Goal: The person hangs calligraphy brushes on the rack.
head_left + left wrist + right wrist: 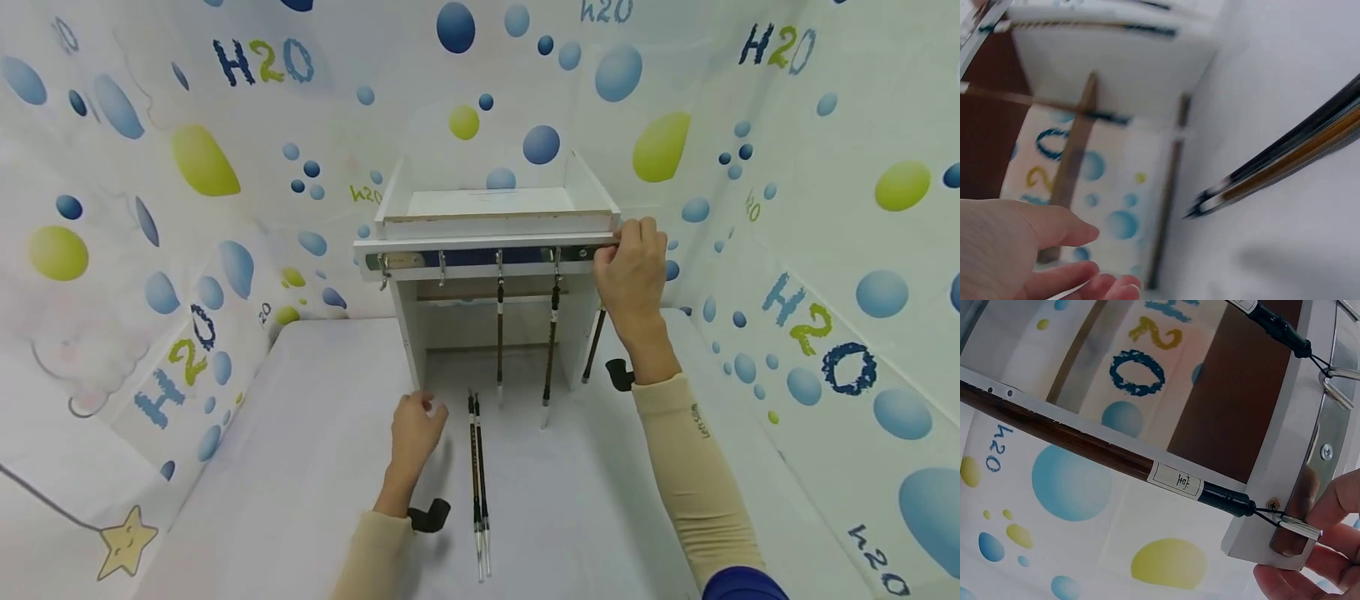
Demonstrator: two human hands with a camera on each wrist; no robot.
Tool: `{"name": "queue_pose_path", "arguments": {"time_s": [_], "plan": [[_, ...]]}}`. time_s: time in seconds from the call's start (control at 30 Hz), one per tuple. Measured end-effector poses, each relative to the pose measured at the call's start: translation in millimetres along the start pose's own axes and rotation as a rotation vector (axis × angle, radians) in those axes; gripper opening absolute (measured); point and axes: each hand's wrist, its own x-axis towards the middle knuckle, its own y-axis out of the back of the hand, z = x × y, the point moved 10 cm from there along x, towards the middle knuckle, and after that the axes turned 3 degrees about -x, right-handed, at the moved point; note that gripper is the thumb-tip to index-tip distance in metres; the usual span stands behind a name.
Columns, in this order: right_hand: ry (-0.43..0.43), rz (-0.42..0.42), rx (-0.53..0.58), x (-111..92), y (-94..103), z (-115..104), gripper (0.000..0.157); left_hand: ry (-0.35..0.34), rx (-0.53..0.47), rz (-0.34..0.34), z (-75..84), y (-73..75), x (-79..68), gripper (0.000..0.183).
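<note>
A white wooden rack [495, 223] carries a metal strip with several hooks [442, 267] along its front edge. My right hand [633, 267] grips the rack's right end, its fingers close by the end hook [1300, 528]. From that hook a calligraphy brush [1085, 440] hangs by its cord loop, its dark handle slanting down. Two more calligraphy brushes, a middle one [500, 333] and a longer one [551, 350], hang from neighbouring hooks. My left hand [417, 427], fingers loosely bent, holds nothing in front of the rack's left leg. Beside it, two brushes [478, 475] lie on the white table.
The white table [322, 467] spreads around the rack. Behind and at both sides stand white sheets printed with blue and green dots [542, 145]. The rack has a tray-like top [487, 202] with raised sides and a wooden crossbar [1072, 156] below. Two left hooks carry no brush.
</note>
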Motion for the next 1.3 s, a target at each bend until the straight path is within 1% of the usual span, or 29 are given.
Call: {"name": "queue_pose_path", "arguments": {"time_s": [0.1, 0.2, 0.3, 0.43, 0.57, 0.67, 0.97, 1.07, 1.2, 1.3], "plan": [[-0.008, -0.016, 0.003, 0.0, -0.6, -0.5, 0.012, 0.026, -0.004, -0.048, -10.2, -23.1, -21.0, 0.039], [-0.011, -0.018, -0.005, -0.5, 0.0, -0.5, 0.012, 0.037, -0.001, -0.082, -16.5, -41.5, -36.6, 0.038], [-0.015, -0.018, -0.015, -1.3, 0.3, -0.6, 0.013, 0.026, 0.006, -0.105, -19.3, -53.7, -48.1, 0.038], [-0.017, -0.020, -0.013, -2.4, 0.3, -0.9, 0.013, 0.010, 0.007, -0.129, -19.8, -62.9, -58.5, 0.037], [-0.014, -0.009, -0.014, -2.9, 0.9, -0.4, 0.014, -0.007, 0.001, -0.131, -18.3, -66.9, -62.3, 0.034], [-0.012, -0.003, -0.017, -2.5, 1.0, 0.0, 0.014, -0.021, 0.007, -0.117, -17.1, -67.9, -62.6, 0.032], [-0.009, -0.004, -0.006, -1.8, 0.7, -0.5, 0.014, -0.025, 0.051, -0.108, -12.4, -70.6, -62.1, 0.026], [-0.008, -0.004, -0.001, -1.7, 0.9, -1.1, 0.014, -0.025, 0.073, -0.107, -11.3, -70.9, -61.9, 0.021], [-0.008, -0.002, -0.001, -2.2, 0.9, -1.0, 0.014, -0.031, 0.076, -0.111, -10.5, -71.2, -61.7, 0.009], [-0.008, -0.002, -0.008, -2.5, 0.4, -0.8, 0.014, -0.034, 0.066, -0.116, -11.0, -71.0, -61.4, 0.010]]}}
